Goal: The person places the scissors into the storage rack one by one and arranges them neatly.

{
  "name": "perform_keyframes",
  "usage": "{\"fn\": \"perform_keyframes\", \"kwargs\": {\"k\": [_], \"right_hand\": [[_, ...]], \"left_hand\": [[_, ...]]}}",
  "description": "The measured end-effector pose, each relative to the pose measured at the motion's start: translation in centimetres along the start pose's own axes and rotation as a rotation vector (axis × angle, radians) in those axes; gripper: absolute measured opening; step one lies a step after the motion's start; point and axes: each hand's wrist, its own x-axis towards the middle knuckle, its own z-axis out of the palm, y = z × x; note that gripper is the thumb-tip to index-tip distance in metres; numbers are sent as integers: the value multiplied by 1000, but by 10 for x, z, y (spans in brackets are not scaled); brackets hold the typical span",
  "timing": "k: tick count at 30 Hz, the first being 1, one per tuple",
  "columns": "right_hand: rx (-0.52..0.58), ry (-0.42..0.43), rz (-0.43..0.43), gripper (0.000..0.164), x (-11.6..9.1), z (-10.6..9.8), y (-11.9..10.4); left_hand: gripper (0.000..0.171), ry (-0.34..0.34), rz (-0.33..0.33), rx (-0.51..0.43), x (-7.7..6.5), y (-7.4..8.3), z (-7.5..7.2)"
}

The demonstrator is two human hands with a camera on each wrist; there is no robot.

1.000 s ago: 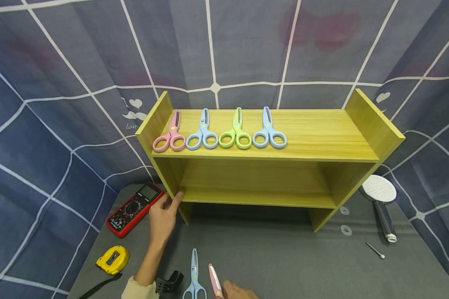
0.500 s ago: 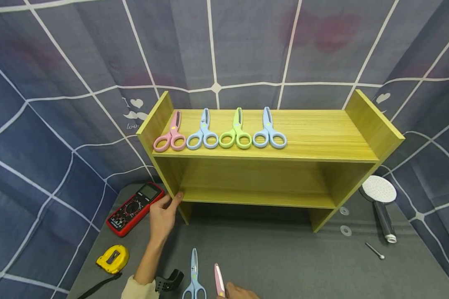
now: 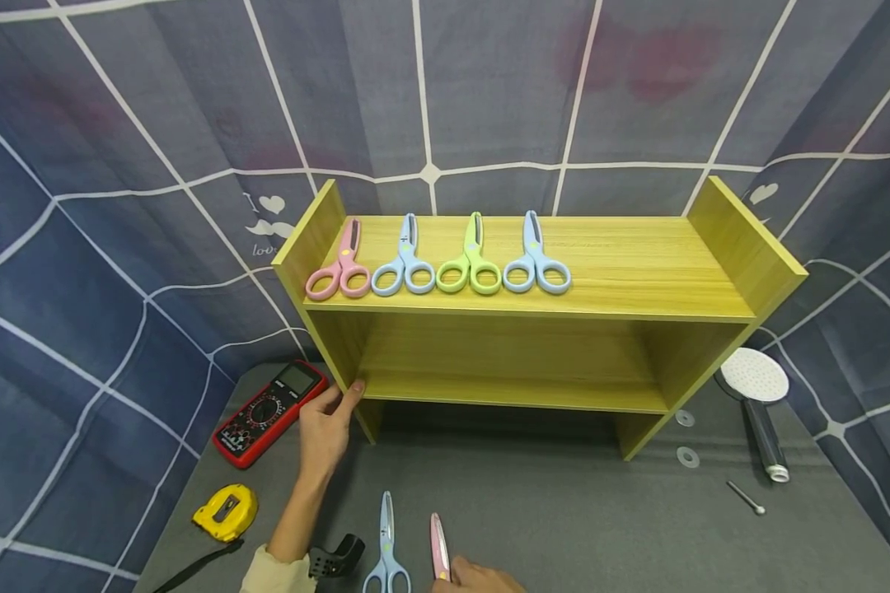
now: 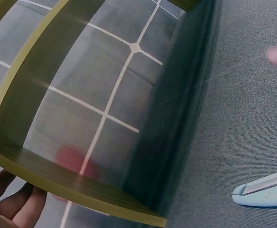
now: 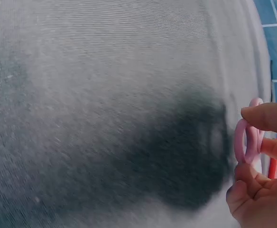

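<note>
At the bottom of the head view my right hand holds pink scissors by the handle, blades pointing up the frame. The right wrist view shows fingers and thumb pinching the pink ring handle. My left hand grips the lower left side panel of a yellow-green wooden shelf, thumb on the front edge and fingers outside. Blue scissors lie on the table left of the pink ones. On the top shelf stand in a row pink scissors, blue scissors, green scissors and blue scissors.
A red multimeter lies beside my left hand, with a yellow tape measure nearer. At right are a shower head, two washers and a small metal pin. A checked curtain hangs behind.
My right hand has shifted the pink scissors slightly to the right and up the frame, turning them more upright. The left hand stays on the shelf panel.
</note>
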Motion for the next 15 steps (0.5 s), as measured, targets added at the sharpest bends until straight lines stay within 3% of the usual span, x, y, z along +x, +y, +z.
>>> {"fn": "perform_keyframes", "kwargs": {"k": [1,7,15], "right_hand": [[-67,52,-87,18,1,-2,1],[56,195,-190,13,7,-31,-5],[65,237,-269,19,12,-87,-15]], "left_hand": [[24,0,-1,-2,0,0,0],[25,-4,-7,-1,-1,0,-1],[26,14,-5,35,-2,1,0]]}}
